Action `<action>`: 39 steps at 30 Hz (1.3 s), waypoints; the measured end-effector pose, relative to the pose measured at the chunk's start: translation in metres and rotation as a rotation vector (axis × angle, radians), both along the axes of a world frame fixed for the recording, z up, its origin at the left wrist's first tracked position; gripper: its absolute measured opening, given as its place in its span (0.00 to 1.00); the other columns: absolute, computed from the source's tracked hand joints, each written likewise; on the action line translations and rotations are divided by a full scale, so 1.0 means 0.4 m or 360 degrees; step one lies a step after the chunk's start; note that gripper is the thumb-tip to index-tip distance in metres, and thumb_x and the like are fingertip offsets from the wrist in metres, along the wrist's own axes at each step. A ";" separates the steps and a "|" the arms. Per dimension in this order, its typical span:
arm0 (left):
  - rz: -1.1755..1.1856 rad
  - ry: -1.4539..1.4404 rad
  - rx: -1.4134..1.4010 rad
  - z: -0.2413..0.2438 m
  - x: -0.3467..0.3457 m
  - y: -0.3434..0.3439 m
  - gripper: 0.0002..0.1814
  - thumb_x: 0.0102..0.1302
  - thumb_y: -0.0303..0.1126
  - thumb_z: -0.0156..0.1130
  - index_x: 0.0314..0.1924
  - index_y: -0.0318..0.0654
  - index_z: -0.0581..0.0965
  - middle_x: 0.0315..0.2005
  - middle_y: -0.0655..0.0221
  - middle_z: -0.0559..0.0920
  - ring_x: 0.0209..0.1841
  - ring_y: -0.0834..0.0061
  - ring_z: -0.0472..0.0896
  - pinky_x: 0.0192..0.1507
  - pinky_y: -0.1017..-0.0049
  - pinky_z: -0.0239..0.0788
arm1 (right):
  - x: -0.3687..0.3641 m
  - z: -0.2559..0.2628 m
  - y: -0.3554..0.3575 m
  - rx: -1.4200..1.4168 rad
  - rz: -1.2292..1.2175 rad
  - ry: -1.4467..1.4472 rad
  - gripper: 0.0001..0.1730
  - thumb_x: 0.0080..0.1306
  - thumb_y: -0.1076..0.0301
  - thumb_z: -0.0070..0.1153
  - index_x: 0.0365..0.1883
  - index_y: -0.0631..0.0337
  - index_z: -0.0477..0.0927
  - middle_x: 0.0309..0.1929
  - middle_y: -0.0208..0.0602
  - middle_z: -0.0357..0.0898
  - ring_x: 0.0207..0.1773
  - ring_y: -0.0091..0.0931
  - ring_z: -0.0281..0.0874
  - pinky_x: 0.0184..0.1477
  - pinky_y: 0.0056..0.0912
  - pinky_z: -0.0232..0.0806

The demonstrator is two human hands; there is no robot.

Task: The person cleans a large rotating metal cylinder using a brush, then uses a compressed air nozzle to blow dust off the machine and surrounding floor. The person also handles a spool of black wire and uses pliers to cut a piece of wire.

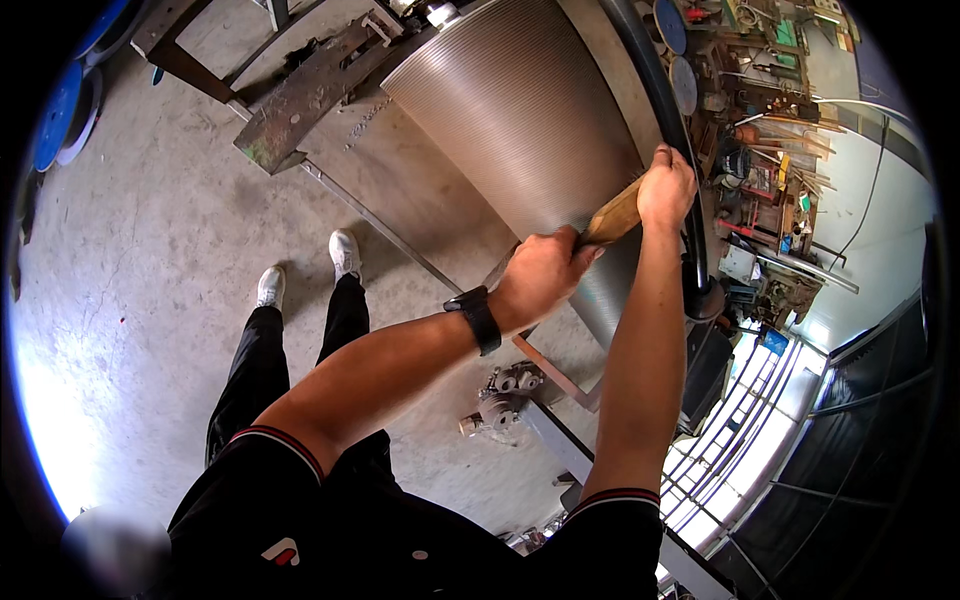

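Both of my hands grip a wooden brush, held slantwise over a large metal-coloured cylinder with fine ridges running round it. My left hand, with a black watch on its wrist, is closed round the brush's nearer end. At the far end, my right hand holds the wood close to a thick black pipe. A few dark bristles show along the brush's upper edge. Its underside faces the cylinder, and the contact itself is mostly hidden.
A rusty steel beam with shavings on it stands by the cylinder's far end. Thin metal bars cross beneath. Motor-like machine parts sit on the concrete floor. Cluttered tools line the right; blue reels stand left.
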State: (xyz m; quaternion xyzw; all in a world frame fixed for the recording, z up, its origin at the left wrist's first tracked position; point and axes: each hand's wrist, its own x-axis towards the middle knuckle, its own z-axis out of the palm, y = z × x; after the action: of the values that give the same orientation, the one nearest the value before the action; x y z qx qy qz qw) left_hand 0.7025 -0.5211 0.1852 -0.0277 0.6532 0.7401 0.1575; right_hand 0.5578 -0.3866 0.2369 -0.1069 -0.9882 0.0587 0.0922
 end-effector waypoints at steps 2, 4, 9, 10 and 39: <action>-0.0085 -0.0052 0.0023 0.007 0.001 0.004 0.22 0.70 0.46 0.56 0.33 0.29 0.74 0.21 0.50 0.79 0.26 0.49 0.80 0.32 0.56 0.71 | 0.002 0.004 0.013 0.0037 -0.0023 -0.0037 0.23 0.70 0.59 0.39 0.44 0.66 0.82 0.47 0.56 0.80 0.52 0.51 0.76 0.57 0.49 0.66; -0.0126 -0.0063 0.0015 0.009 0.005 0.003 0.23 0.70 0.47 0.56 0.33 0.29 0.74 0.22 0.49 0.80 0.28 0.48 0.81 0.34 0.55 0.72 | 0.006 0.001 0.020 0.0039 -0.0018 0.0001 0.23 0.70 0.58 0.39 0.42 0.66 0.82 0.46 0.56 0.80 0.51 0.52 0.75 0.56 0.51 0.65; -0.0110 0.0007 -0.0022 -0.001 0.014 0.022 0.23 0.71 0.47 0.56 0.33 0.29 0.74 0.21 0.49 0.80 0.28 0.48 0.81 0.34 0.55 0.72 | 0.023 -0.005 0.044 0.0005 -0.0027 0.0032 0.23 0.69 0.58 0.39 0.41 0.68 0.81 0.45 0.57 0.80 0.51 0.52 0.75 0.56 0.51 0.65; -0.0087 0.0023 -0.0029 -0.008 0.018 0.027 0.22 0.70 0.46 0.57 0.32 0.29 0.74 0.20 0.49 0.79 0.27 0.48 0.80 0.32 0.56 0.71 | 0.024 -0.004 0.044 0.0012 -0.0021 0.0025 0.23 0.69 0.59 0.39 0.41 0.68 0.81 0.45 0.57 0.80 0.51 0.52 0.75 0.55 0.51 0.65; 0.0219 0.0153 -0.0126 -0.025 0.125 0.173 0.22 0.69 0.46 0.60 0.29 0.30 0.73 0.17 0.52 0.76 0.21 0.51 0.75 0.26 0.60 0.68 | 0.092 0.003 0.141 0.0050 0.0034 -0.0071 0.24 0.70 0.57 0.38 0.45 0.66 0.82 0.49 0.56 0.80 0.54 0.51 0.76 0.60 0.49 0.66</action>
State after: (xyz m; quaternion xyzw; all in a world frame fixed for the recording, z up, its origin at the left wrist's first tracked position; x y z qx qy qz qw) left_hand 0.7525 -0.4520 0.1750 -0.0433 0.6853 0.7233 0.0734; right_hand 0.5947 -0.3303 0.2383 -0.0961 -0.9919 0.0418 0.0713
